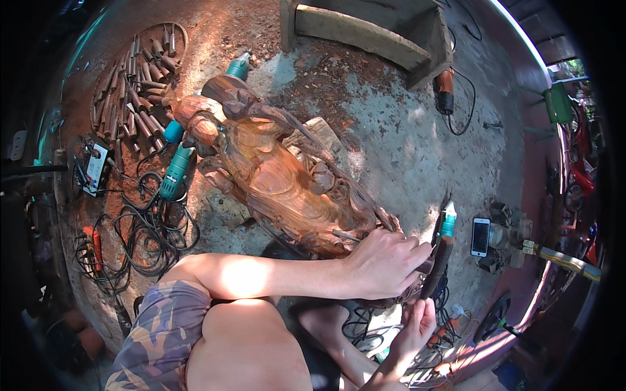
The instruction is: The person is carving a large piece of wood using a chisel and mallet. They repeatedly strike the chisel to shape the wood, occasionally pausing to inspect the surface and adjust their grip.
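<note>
A carved reddish-brown wooden figure (274,176) lies slantwise on the ground in front of me. Over its near end, my left hand (385,264) is closed round a chisel (343,235), whose metal shaft points left onto the carving. The chisel's handle end sticks out on the right side of that hand, mostly covered by the fingers. My right hand (418,320) grips the lower end of a dark wooden mallet (438,264), a stick-like club held upright. Its upper part is right beside the chisel's handle end; whether they touch I cannot tell.
Many chisels (140,85) lie in a round tray at the far left. Green power tools (177,173) and tangled black cables (140,234) lie left of the carving. A phone (480,236) and a teal-collared tool (448,220) are on the right. A wooden stool (358,32) stands at the back.
</note>
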A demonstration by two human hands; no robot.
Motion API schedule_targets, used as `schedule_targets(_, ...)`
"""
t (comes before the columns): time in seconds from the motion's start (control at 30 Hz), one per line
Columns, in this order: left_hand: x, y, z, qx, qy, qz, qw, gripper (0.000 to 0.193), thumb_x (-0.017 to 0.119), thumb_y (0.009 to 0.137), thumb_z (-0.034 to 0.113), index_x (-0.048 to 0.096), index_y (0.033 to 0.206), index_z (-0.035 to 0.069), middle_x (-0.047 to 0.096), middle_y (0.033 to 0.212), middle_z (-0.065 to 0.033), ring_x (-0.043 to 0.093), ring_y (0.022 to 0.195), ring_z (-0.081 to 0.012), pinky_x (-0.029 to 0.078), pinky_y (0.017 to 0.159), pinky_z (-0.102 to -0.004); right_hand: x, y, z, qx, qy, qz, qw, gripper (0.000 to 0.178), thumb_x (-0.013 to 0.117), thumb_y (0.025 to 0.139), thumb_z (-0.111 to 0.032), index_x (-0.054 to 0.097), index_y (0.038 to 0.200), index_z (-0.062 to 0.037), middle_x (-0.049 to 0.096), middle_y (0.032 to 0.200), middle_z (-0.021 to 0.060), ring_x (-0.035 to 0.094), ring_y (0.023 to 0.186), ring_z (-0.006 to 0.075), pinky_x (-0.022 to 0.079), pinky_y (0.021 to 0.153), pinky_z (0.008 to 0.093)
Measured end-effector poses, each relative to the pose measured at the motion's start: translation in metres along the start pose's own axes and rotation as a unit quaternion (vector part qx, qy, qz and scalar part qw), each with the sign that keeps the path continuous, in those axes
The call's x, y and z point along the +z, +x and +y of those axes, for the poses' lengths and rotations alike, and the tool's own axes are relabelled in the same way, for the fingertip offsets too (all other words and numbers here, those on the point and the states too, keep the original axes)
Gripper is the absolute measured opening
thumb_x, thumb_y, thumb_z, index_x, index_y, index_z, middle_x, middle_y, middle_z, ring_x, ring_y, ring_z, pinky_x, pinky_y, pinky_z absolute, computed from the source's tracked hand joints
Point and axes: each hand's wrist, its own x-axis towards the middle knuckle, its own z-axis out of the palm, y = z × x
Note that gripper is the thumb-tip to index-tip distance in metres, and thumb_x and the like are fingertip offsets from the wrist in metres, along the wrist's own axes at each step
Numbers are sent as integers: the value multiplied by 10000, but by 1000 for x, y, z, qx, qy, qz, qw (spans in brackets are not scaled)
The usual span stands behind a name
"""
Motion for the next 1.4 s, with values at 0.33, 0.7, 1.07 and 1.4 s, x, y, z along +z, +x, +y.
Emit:
schedule_targets(0.33, -19, -19, 11, 30, -50, 68, 996, 405, 762, 680, 234, 629, 1026, 71, 584, 826, -55, 629, 728, -241, 520, 595, -370, -16, -10, -24, -43, 47, 95, 993, 249, 479, 1084, -243, 535, 955, -38, 360, 614, -25, 294, 529, 51, 229, 502, 221)
schedule_targets(0.7, -35, -12, 0, -35, -122, 126, 984, 303, 756, 699, 153, 562, 900, 34, 577, 723, -104, 640, 675, -322, 487, 565, -419, 8, 4, -67, -143, -214, -21, 966, 239, 525, 1055, -221, 580, 931, -24, 489, 682, -15, 393, 569, 59, 257, 511, 208)
schedule_targets(1.07, -27, -11, 0, -33, -85, 108, 990, 334, 761, 718, 162, 556, 947, 30, 592, 751, -95, 663, 703, -300, 503, 574, -425, 4, 15, -65, -57, -159, 52, 984, 318, 513, 1056, -215, 508, 778, -61, 406, 638, -47, 325, 546, 39, 223, 494, 223)
schedule_targets(1.4, -28, -11, -1, -41, -79, 85, 992, 347, 755, 741, 196, 539, 951, 22, 630, 757, -121, 682, 713, -324, 528, 575, -447, 11, 21, -62, -73, -140, 55, 986, 295, 511, 1054, -194, 522, 784, -75, 480, 632, -26, 332, 517, 43, 222, 482, 234)
